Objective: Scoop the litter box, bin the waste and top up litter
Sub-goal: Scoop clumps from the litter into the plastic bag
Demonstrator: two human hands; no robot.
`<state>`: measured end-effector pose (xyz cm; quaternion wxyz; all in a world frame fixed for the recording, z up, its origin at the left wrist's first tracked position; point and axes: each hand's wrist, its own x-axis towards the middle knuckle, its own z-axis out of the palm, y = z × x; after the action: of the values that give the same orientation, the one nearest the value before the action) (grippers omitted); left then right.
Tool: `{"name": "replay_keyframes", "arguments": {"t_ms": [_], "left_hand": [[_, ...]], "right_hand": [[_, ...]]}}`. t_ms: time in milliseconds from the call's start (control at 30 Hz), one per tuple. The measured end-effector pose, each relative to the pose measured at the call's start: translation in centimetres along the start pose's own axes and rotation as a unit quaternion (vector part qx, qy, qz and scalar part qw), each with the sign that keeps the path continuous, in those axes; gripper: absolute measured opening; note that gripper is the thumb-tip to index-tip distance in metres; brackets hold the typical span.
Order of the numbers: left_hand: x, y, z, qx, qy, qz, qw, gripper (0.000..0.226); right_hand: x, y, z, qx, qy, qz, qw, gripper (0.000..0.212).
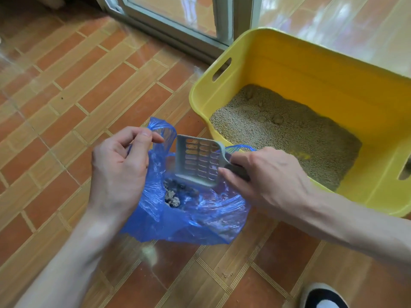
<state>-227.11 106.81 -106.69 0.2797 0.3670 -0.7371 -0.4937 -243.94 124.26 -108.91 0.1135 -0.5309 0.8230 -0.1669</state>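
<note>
A blue bag [189, 216] sits on the tiled floor [66, 107] with its mouth held up by the left hand [120, 165], which pinches the rim so clumps [172, 197] drop inside. The right hand [266, 176] grips the handle of a grey scoop [198, 161], tipped blade-down over the opening to empty it. Just beyond stands the yellow litter box [311, 70], close enough for short trips, its litter [284, 134] showing a few lumps.

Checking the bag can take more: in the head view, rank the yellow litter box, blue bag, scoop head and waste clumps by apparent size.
1. yellow litter box
2. blue bag
3. scoop head
4. waste clumps
</note>
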Motion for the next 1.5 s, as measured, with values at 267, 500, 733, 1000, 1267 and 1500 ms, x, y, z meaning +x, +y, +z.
{"name": "replay_keyframes", "arguments": {"t_ms": [267,500,733,1000,1267,1500], "left_hand": [[0.5,-0.8,0.6,0.015,0.0,-0.007,1.0,0.029],[1.4,-1.6,1.6,-0.013,-0.006,-0.018,1.0,0.03],[1.7,-2.8,2.2,-0.019,-0.018,-0.019,0.999,0.03],[2.0,-2.9,2.4,-0.021,-0.02,-0.025,0.999,0.031],[1.7,-2.7,2.5,-0.003,-0.024,-0.023,0.999,0.03],[1.9,-2.8,2.3,-0.015,-0.026,-0.025,0.999,0.029]], "right_hand": [[-0.8,10.8,-8.3,-0.036,0.001,0.173,0.984,0.054],[-1.0,16.7,-6.0,-0.026,-0.214,0.288,0.933,0.042],[-1.5,16.7,-3.3,-0.004,-0.238,0.312,0.92,0.038],[-1.0,16.2,-1.8,0.064,-0.21,0.329,0.919,0.037],[0.0,15.6,0.6,0.139,-0.184,0.32,0.919,0.037],[1.1,15.3,1.9,0.177,-0.162,0.327,0.914,0.038]]}}
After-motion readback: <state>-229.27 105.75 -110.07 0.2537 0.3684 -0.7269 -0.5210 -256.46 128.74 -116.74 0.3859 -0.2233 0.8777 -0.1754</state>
